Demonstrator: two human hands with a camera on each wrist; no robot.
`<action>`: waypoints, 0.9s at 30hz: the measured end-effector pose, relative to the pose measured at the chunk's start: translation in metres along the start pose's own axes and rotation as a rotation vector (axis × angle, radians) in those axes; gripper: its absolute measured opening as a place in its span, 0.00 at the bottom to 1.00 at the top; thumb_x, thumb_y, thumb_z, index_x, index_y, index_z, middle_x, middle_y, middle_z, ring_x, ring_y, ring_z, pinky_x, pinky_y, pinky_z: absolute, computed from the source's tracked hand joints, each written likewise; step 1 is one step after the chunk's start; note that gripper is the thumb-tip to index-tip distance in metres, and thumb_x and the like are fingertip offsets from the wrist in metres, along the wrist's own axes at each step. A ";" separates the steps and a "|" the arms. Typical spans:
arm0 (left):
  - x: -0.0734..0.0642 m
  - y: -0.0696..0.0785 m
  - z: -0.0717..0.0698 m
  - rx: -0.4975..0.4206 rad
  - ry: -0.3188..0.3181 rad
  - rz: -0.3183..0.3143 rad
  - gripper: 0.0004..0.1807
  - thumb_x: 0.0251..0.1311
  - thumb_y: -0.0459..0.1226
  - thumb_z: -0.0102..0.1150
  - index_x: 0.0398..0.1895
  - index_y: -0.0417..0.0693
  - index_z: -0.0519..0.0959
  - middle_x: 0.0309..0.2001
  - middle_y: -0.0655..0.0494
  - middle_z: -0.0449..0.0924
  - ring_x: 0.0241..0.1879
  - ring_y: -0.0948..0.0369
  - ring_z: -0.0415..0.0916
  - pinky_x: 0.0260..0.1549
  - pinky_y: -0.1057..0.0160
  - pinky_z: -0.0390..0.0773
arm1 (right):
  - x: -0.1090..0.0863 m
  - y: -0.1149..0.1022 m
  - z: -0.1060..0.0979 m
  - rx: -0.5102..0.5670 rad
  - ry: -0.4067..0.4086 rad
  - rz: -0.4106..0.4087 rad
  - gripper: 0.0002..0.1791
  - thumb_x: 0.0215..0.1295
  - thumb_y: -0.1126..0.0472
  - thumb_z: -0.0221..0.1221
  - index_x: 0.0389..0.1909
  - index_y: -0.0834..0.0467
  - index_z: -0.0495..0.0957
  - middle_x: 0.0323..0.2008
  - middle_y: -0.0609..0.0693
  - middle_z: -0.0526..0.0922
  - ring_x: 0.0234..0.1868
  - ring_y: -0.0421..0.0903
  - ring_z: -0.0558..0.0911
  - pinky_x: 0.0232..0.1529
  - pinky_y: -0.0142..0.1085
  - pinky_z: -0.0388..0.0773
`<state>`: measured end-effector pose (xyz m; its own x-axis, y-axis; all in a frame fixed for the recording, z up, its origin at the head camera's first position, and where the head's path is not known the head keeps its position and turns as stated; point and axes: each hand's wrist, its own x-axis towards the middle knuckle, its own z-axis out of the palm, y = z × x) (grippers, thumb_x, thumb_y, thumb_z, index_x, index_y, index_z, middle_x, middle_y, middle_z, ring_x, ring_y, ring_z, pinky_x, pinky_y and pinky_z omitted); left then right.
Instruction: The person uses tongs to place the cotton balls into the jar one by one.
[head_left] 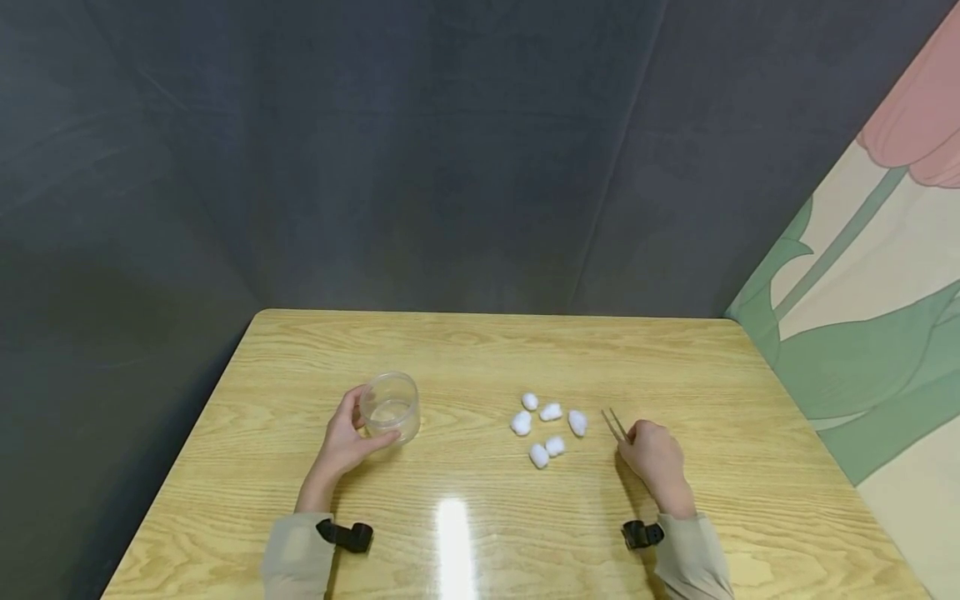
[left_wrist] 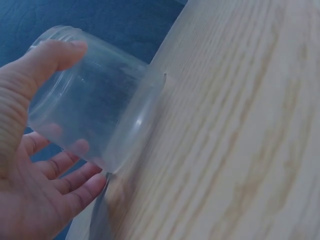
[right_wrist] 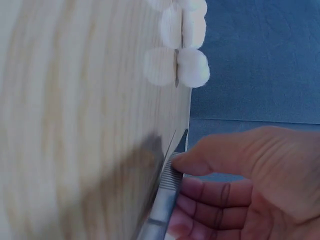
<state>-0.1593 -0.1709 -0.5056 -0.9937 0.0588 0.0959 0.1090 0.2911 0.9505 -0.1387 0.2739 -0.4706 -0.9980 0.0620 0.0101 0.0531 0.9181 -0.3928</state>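
Six fluffy cotton balls [head_left: 551, 412] lie on the bench [head_left: 450, 350] between the round clear-plastic jar [head_left: 392, 412] your left hand [head_left: 345, 443] grips toward the left edge and the ridged metal tweezers [right_wrist: 161, 204] your right hand [head_left: 654, 454] pinches toward the right, dark cloth [head_left: 450, 167] beyond the far edge.

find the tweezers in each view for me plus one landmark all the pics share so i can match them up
Right wrist: the tweezers are at lower centre, pinched by the right hand, below the white cotton balls.
Head: right of centre in the lower half, just right of the cotton balls.
Left wrist: not in it.
Shared landmark: the wood-grained tabletop, visible in all three.
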 end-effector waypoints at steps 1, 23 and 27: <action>0.000 0.000 0.000 0.001 0.001 0.003 0.46 0.41 0.32 0.74 0.65 0.39 0.59 0.60 0.39 0.65 0.58 0.42 0.65 0.57 0.40 0.62 | -0.001 0.000 0.000 0.001 0.001 -0.003 0.04 0.50 0.68 0.55 0.21 0.67 0.74 0.17 0.53 0.75 0.16 0.45 0.70 0.16 0.38 0.68; -0.007 0.035 -0.001 -0.005 -0.027 -0.018 0.44 0.43 0.26 0.70 0.65 0.30 0.57 0.60 0.30 0.62 0.59 0.37 0.61 0.57 0.40 0.62 | -0.007 0.006 0.000 0.045 0.020 -0.063 0.08 0.61 0.67 0.47 0.32 0.71 0.69 0.15 0.51 0.69 0.12 0.42 0.65 0.13 0.33 0.61; -0.008 0.035 0.000 0.002 -0.025 -0.020 0.44 0.44 0.26 0.70 0.65 0.30 0.57 0.60 0.30 0.62 0.59 0.37 0.60 0.57 0.40 0.62 | -0.009 0.005 0.000 0.060 0.019 -0.078 0.07 0.64 0.69 0.48 0.32 0.72 0.68 0.16 0.53 0.70 0.13 0.43 0.66 0.13 0.33 0.63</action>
<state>-0.1478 -0.1612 -0.4730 -0.9947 0.0768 0.0690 0.0887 0.2942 0.9516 -0.1291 0.2773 -0.4729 -0.9982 -0.0009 0.0603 -0.0276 0.8952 -0.4448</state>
